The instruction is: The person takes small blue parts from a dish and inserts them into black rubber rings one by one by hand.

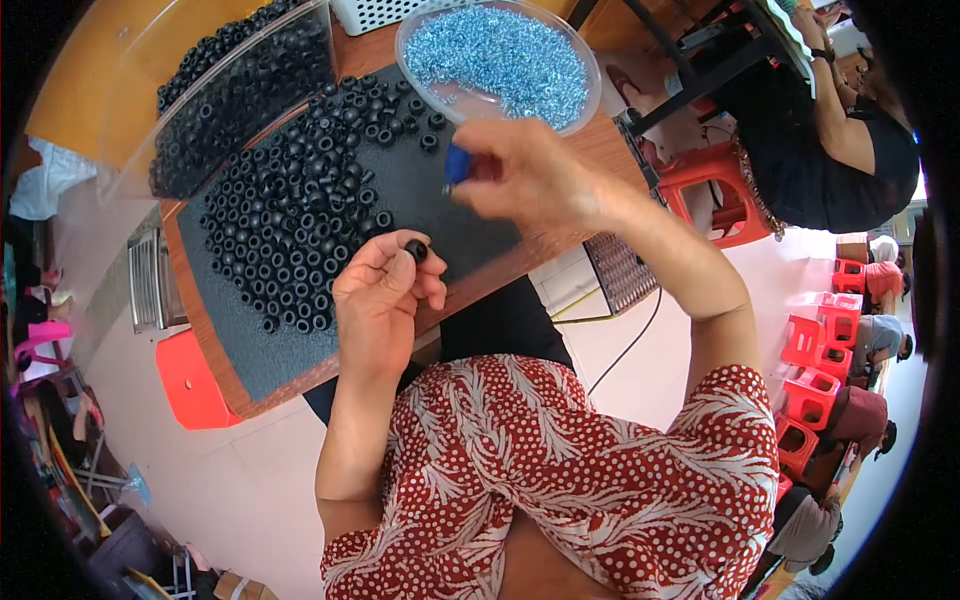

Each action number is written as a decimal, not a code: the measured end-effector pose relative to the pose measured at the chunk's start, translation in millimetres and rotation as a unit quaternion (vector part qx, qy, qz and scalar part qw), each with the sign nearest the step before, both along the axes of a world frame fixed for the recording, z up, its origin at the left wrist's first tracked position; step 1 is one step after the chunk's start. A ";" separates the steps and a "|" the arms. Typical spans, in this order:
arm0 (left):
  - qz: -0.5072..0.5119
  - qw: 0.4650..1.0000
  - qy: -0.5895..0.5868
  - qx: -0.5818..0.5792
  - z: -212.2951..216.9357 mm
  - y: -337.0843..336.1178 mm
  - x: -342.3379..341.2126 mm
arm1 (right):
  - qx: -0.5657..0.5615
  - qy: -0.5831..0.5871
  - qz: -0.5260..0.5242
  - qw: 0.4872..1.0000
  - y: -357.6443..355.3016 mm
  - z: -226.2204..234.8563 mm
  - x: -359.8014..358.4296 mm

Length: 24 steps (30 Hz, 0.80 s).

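Between the thumb and fingers of my left hand (378,285), a small round black piece with a hole (416,250) is pinched, held just over the near edge of the mat. Up and to the right of it, my right hand (525,175) is closed on a short blue-handled object (458,165); its tip is too small to make out. A large pile of matching black pieces (290,220) spreads over the dark mat to the left. Beyond my right hand, a round clear tray (590,108) holds many tiny shiny light-blue pieces.
A clear bin (240,110) full of black pieces leans at the far left of the table, on the dark mat (270,365). A white perforated basket (375,14) stands at the back. Red stools (715,190) and seated people are on the right; another red stool (190,380) is at left.
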<state>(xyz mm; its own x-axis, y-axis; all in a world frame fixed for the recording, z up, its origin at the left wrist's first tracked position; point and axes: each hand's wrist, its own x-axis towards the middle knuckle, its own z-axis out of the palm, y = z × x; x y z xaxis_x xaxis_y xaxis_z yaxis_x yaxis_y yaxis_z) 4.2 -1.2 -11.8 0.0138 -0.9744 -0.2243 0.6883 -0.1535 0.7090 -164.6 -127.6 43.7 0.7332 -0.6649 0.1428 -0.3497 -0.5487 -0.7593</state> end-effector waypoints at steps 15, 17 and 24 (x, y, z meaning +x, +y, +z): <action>0.086 0.995 -0.053 -0.010 -2.3 5.4 -10.1 | 0.125 -0.052 0.052 0.989 33.9 -9.1 12.3; 0.088 0.994 -0.064 -0.020 -1.9 6.3 -10.9 | 0.127 -0.077 0.033 0.988 34.5 -14.4 14.0; 0.103 0.991 -0.077 -0.025 6.3 6.5 -13.8 | 0.201 -0.067 -0.015 0.977 35.9 -10.3 18.2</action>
<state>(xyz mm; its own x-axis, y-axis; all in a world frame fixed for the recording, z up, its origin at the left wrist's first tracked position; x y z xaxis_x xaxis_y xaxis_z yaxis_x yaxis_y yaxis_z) -9.7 5.4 -5.5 0.2437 -0.9573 -0.1553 0.5843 0.0171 0.8114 -146.4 -91.6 33.4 0.7051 -0.7079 -0.0411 -0.2437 -0.1875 -0.9515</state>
